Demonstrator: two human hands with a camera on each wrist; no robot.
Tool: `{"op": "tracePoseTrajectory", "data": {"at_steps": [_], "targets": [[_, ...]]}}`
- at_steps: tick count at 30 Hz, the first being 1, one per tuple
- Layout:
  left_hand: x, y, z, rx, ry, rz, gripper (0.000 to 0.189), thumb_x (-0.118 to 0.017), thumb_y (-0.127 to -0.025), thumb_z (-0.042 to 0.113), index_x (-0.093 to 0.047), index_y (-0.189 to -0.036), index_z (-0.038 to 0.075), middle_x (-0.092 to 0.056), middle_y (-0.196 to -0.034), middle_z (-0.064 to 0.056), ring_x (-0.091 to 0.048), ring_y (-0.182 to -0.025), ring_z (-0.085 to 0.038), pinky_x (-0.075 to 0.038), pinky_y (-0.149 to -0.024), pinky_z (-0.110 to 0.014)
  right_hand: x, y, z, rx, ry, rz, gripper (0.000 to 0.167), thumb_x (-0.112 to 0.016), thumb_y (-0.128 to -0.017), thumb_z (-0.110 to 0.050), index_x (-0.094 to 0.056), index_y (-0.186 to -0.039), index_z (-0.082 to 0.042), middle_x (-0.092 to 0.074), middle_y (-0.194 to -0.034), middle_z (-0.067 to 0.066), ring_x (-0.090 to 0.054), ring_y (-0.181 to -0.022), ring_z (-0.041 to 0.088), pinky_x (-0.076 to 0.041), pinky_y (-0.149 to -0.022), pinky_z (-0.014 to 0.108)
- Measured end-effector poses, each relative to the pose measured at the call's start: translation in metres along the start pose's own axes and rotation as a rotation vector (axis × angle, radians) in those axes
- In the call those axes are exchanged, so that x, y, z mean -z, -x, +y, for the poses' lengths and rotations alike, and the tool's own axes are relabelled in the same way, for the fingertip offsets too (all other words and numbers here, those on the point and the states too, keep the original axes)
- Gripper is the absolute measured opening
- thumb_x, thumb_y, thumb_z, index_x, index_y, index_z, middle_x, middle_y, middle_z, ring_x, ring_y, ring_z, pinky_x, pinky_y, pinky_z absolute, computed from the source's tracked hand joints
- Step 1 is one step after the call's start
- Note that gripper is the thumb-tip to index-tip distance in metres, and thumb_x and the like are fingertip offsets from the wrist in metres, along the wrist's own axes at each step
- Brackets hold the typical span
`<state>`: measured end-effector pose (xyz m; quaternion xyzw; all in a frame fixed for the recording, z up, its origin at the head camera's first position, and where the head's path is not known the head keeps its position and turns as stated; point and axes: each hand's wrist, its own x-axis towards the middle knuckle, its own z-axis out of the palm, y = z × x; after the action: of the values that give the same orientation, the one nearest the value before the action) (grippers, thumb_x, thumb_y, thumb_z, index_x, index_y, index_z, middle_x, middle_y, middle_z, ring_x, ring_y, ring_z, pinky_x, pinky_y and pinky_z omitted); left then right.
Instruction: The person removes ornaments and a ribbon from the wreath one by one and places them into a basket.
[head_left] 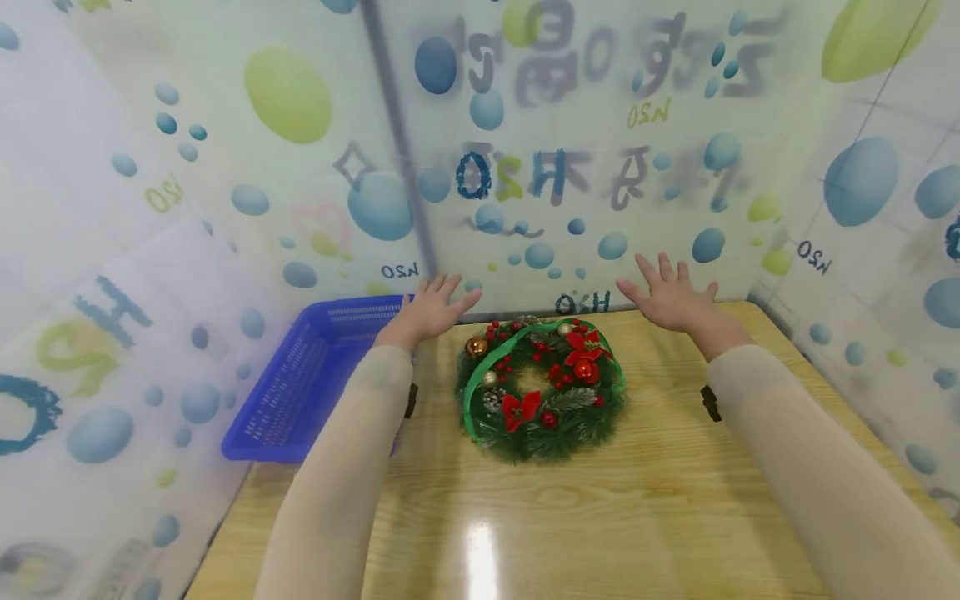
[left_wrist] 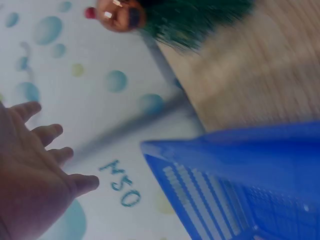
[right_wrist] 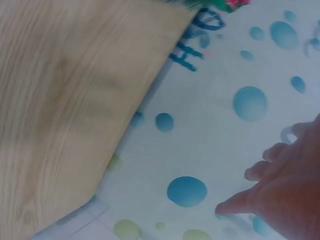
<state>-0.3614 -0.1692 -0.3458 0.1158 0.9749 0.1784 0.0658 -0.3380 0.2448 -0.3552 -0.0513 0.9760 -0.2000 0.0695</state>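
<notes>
A green wreath (head_left: 517,442) lies on the wooden table, trimmed with red flowers, red berries, gold and red balls and a pine cone. A bright green ribbon (head_left: 480,375) runs across its top and left side. My left hand (head_left: 431,312) is held up with spread fingers, between the wreath and the blue basket, and holds nothing. On the other side, my right hand (head_left: 673,300) is raised past the wreath's right, fingers spread and nothing in it. In the left wrist view a copper-coloured ball (left_wrist: 120,15) shows on the wreath's edge.
A blue plastic basket (head_left: 311,321) with slotted walls stands at the table's left edge. Behind and beside the wooden table (head_left: 570,525) hangs a pale curtain (head_left: 300,200) printed with blue and green dots and letters.
</notes>
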Motion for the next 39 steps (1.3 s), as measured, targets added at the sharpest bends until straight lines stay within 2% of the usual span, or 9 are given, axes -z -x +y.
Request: {"op": "tracePoseTrajectory", "data": {"at_steps": [3, 7, 9, 12, 17, 22, 27, 32, 39], "targets": [[-0.003, 0.005, 0.006, -0.025, 0.018, 0.009, 0.094, -0.022, -0.1, 0.086, -0.011, -0.173, 0.028, 0.001, -0.182, -0.008, 0.009, -0.168, -0.036, 0.004, -0.129, -0.073, -0.004, 0.006, -0.003, 0.004, -0.021, -0.003, 0.101, -0.014, -0.098, -0.088, 0.016, -0.17, -0.024, 0.024, -0.174, 0.023, 0.021, -0.158, 0.058, 0.016, -0.108, 0.091], [-0.013, 0.015, 0.013, -0.048, 0.003, 0.082, 0.096, -0.021, -0.098, 0.088, -0.01, -0.173, 0.03, 0.004, -0.182, -0.006, 0.011, -0.168, -0.035, 0.003, -0.128, -0.074, -0.013, 0.019, -0.012, 0.022, -0.028, -0.005, 0.1, -0.017, -0.1, -0.086, 0.016, -0.17, -0.023, 0.025, -0.174, 0.024, 0.022, -0.158, 0.058, 0.016, -0.107, 0.092], [-0.018, 0.022, 0.016, -0.051, -0.027, 0.118, 0.095, -0.022, -0.098, 0.089, -0.009, -0.173, 0.031, 0.006, -0.182, -0.004, 0.013, -0.168, -0.034, 0.003, -0.128, -0.075, -0.018, 0.026, -0.016, 0.035, -0.028, -0.004, 0.1, -0.019, -0.101, -0.085, 0.014, -0.171, -0.022, 0.025, -0.174, 0.024, 0.023, -0.158, 0.057, 0.018, -0.107, 0.091], [-0.024, 0.034, 0.023, -0.05, -0.045, 0.137, 0.095, -0.027, -0.098, 0.088, -0.007, -0.173, 0.033, 0.011, -0.181, -0.001, 0.018, -0.167, -0.03, 0.006, -0.128, -0.074, -0.024, 0.036, -0.02, 0.056, -0.039, 0.006, 0.1, -0.023, -0.102, -0.084, 0.014, -0.171, -0.022, 0.024, -0.174, 0.024, 0.021, -0.158, 0.058, 0.017, -0.107, 0.091], [-0.036, 0.056, 0.031, -0.034, -0.02, 0.163, 0.092, -0.031, -0.099, 0.087, -0.001, -0.171, 0.039, 0.012, -0.181, 0.002, 0.018, -0.167, -0.029, 0.005, -0.129, -0.072, -0.044, 0.051, -0.027, 0.105, -0.158, 0.015, 0.098, -0.035, -0.105, -0.077, 0.012, -0.171, -0.022, 0.021, -0.176, 0.023, 0.018, -0.159, 0.059, 0.014, -0.107, 0.092], [-0.054, 0.073, 0.034, -0.029, 0.058, 0.172, 0.093, -0.032, -0.099, 0.086, 0.0, -0.171, 0.037, 0.008, -0.181, -0.002, 0.016, -0.167, -0.032, 0.003, -0.13, -0.071, -0.07, 0.066, -0.03, 0.114, -0.277, -0.013, 0.102, -0.044, -0.105, -0.072, 0.016, -0.171, -0.023, 0.018, -0.177, 0.022, 0.017, -0.16, 0.058, 0.011, -0.108, 0.092], [-0.073, 0.084, 0.03, -0.021, 0.133, 0.197, 0.092, -0.04, -0.102, 0.079, -0.009, -0.173, 0.03, -0.001, -0.181, -0.006, 0.007, -0.168, -0.035, 0.001, -0.13, -0.071, -0.09, 0.075, -0.024, 0.096, -0.356, -0.039, 0.111, -0.054, -0.103, -0.07, 0.019, -0.17, -0.02, 0.015, -0.177, 0.025, 0.016, -0.158, 0.06, 0.008, -0.106, 0.094], [-0.095, 0.093, 0.022, -0.011, 0.18, 0.208, 0.094, -0.045, -0.103, 0.076, -0.011, -0.173, 0.023, -0.009, -0.18, -0.015, -0.001, -0.168, -0.04, -0.006, -0.131, -0.07, -0.11, 0.081, -0.018, 0.076, -0.362, -0.086, 0.12, -0.062, -0.098, -0.07, 0.02, -0.17, -0.02, 0.012, -0.177, 0.025, 0.012, -0.158, 0.061, 0.004, -0.106, 0.094], [-0.122, 0.101, 0.009, 0.045, 0.245, 0.158, 0.104, -0.049, -0.098, 0.08, -0.011, -0.173, 0.02, -0.011, -0.18, -0.012, -0.006, -0.168, -0.04, -0.017, -0.13, -0.068, -0.128, 0.084, -0.002, 0.058, -0.371, -0.199, 0.13, -0.07, -0.095, -0.068, 0.021, -0.168, -0.009, 0.014, -0.174, 0.033, 0.014, -0.155, 0.066, -0.007, -0.115, 0.088]]}}
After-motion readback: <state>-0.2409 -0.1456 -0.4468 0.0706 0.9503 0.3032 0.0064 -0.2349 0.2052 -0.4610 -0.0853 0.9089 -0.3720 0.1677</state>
